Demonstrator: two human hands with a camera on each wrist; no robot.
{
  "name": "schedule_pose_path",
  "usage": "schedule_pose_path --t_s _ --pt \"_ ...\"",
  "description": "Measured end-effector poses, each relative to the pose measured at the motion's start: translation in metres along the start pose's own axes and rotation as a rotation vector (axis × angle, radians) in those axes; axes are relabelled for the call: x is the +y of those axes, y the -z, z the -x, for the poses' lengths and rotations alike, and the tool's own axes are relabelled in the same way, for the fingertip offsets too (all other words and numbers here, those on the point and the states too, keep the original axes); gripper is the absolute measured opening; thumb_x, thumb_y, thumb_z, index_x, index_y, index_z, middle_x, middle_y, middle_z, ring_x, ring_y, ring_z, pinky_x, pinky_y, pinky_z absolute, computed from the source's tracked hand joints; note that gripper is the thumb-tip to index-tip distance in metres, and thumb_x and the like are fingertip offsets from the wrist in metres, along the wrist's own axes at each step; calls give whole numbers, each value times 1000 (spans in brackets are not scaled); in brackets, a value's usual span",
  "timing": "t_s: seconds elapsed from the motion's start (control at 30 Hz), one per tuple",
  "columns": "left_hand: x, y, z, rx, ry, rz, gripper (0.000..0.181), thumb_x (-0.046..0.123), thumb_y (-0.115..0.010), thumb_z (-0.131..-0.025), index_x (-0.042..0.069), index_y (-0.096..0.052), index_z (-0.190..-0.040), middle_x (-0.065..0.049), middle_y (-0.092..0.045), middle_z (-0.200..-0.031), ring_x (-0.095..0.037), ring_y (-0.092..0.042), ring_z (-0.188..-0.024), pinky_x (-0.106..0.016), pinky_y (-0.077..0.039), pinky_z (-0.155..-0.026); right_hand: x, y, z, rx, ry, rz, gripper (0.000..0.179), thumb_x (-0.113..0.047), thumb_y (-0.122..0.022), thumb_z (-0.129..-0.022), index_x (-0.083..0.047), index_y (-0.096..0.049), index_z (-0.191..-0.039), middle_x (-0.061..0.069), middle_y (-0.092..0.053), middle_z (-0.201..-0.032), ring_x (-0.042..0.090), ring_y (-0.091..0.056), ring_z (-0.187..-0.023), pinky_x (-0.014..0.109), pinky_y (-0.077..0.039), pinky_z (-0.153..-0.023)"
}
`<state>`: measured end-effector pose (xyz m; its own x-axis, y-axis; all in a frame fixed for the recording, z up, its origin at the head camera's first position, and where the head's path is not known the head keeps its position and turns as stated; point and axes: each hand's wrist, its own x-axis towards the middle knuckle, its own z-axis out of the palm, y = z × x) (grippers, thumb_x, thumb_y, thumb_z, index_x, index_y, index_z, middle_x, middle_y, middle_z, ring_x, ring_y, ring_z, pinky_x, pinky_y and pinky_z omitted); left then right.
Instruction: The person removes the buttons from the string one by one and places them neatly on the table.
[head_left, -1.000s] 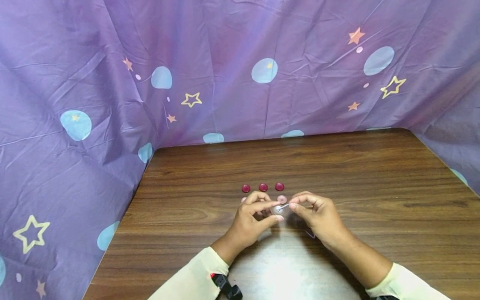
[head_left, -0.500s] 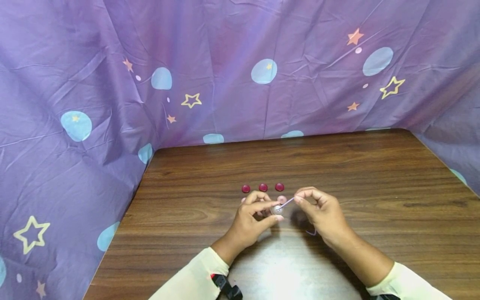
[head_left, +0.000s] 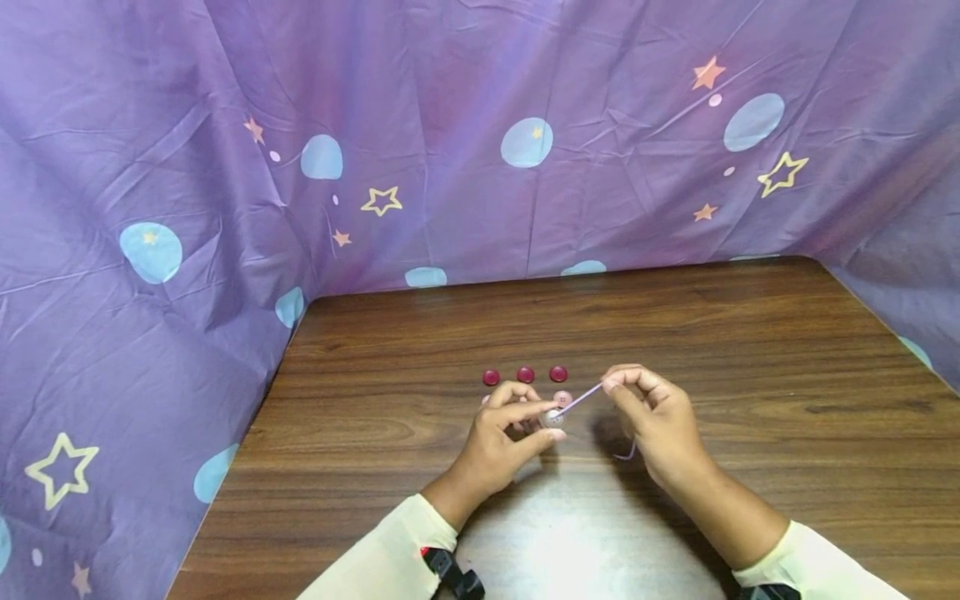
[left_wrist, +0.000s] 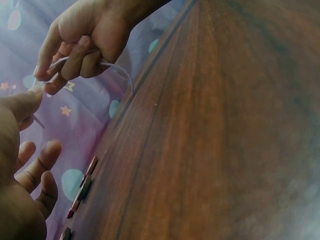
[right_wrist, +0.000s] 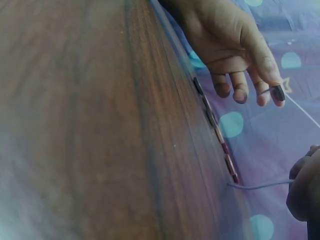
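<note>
My left hand (head_left: 498, 442) pinches a pale button (head_left: 553, 418) between thumb and forefinger, above the table. A thin lilac cord (head_left: 581, 400) runs taut from the button's face up to my right hand (head_left: 663, 421), whose thumb and fingertips pinch it. The cord's tail (right_wrist: 260, 186) passes through the right palm and hangs down to the tabletop. In the right wrist view the button (right_wrist: 278, 93) is seen edge-on, and a short piece of cord pokes out on its other side. A light pink button (head_left: 562, 398) lies just behind the held one.
Three dark red buttons (head_left: 526, 375) lie in a row on the brown wooden table (head_left: 375, 350), beyond the hands. Another pink button (head_left: 486, 400) is partly hidden by the left fingers. A purple patterned cloth (head_left: 450, 100) surrounds the table.
My right hand has moved up and to the right, away from the button, drawing out a longer stretch of cord. The left hand with the button has hardly moved.
</note>
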<state>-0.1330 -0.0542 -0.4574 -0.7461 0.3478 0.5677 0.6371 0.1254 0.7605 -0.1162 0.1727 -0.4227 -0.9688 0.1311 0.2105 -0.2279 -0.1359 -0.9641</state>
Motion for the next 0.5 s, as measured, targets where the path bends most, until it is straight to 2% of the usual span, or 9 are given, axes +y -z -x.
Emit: schedule_pose_path --t_s 0.17,0.33,0.5 --pt "1 1 0 9 5 4 35 4 -89 -88 -2 -81 -121 -17 -65 -114 -34 -69 -82 -28 -62 -72 -1 1 -2 38 9 -62 20 7 -61 -105 -2 -72 -91 -3 -70 -103 2 -41 -55 36 -20 -46" --pt "3 1 0 10 -7 -2 34 4 -89 -88 -2 -81 -121 -17 -65 -113 -33 -69 -81 -29 -62 -71 -2 0 -4 87 0 -78 26 7 -60 -105 -7 -73 -87 -3 -70 -104 1 -40 -54 31 -21 -43" --pt "3 1 0 -2 43 6 35 5 -90 -88 -2 -81 -121 -16 -63 -116 -34 -68 -83 -26 -62 -74 -3 1 -6 126 11 -115 33 9 -58 -105 -12 -73 -84 -5 -71 -101 0 -40 -51 32 -18 -45"
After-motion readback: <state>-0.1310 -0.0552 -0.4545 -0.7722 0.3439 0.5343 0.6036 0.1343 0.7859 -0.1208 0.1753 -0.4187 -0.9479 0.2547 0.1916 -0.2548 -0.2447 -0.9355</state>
